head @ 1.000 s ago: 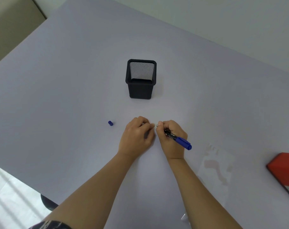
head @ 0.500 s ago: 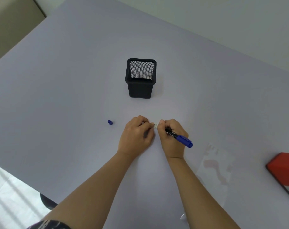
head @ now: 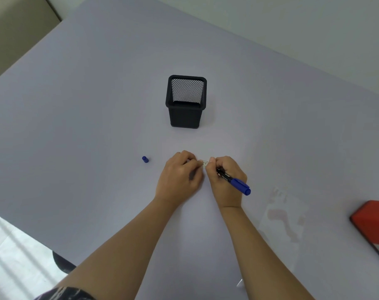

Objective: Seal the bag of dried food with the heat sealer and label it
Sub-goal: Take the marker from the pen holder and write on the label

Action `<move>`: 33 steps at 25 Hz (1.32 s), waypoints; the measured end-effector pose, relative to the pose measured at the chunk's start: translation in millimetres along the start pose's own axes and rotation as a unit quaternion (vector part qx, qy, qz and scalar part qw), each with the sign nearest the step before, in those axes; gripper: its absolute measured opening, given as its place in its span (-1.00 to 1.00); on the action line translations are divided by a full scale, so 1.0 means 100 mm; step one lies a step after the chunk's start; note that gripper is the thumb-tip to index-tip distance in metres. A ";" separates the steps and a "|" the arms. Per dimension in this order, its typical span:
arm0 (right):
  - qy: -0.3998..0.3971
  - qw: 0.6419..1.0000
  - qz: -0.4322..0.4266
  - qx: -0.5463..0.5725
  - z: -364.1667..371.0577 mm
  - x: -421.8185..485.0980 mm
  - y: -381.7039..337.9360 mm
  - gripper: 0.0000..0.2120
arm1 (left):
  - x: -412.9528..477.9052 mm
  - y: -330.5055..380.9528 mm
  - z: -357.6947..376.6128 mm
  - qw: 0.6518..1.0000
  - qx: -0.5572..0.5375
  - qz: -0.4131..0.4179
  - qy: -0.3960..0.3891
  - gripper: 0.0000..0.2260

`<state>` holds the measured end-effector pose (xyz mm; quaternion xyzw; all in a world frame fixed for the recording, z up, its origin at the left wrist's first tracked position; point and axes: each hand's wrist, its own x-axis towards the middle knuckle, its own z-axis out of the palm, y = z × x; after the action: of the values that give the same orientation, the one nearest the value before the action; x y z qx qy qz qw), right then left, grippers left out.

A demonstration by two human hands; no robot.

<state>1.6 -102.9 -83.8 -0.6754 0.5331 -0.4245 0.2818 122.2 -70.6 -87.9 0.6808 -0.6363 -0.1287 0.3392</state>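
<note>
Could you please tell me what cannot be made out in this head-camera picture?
Head view throughout.
Writing on the small white label: too small; the left hand and right hand cover its ends.
Tip of the black-and-blue marker: hidden inside the right hand.
The red heat sealer: cut off by the right edge.
The clear plastic bag: too faint to tell whether sealed.

pen cup (head: 186, 109) behind label (head: 205, 163) | cap (head: 145, 159) left of label | bag (head: 285, 217) right — sealer (head: 372, 226) farther right

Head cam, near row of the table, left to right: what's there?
blue cap → left hand → small label → right hand gripping the marker → clear bag → red heat sealer
</note>
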 end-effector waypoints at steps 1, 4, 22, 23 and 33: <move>0.002 1.000 0.000 -0.001 0.00 0.00 0.00 -0.71 | 0.00 0.00 0.00 1.000 0.000 0.001 -0.001 -0.94; 0.010 1.000 -0.005 0.004 0.00 0.00 0.00 -0.71 | 0.00 -0.01 0.00 1.000 0.001 -0.002 -0.005 -0.94; 0.019 1.000 0.016 0.003 0.00 0.00 -0.03 -0.68 | -0.01 -0.01 0.00 1.000 0.001 -0.002 0.001 -0.95; 0.018 1.000 0.019 0.005 0.00 0.00 -0.03 -0.68 | -0.01 -0.01 0.00 1.000 0.000 -0.002 0.002 -0.95; 0.011 1.000 -0.004 0.011 0.00 0.00 -0.03 -0.71 | 0.00 0.00 0.00 1.000 -0.002 -0.002 0.001 -0.94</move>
<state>2.9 -102.3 -80.8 -0.6696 0.5292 -0.4385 0.2816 122.2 -70.2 -87.6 0.6815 -0.6345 -0.1296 0.3408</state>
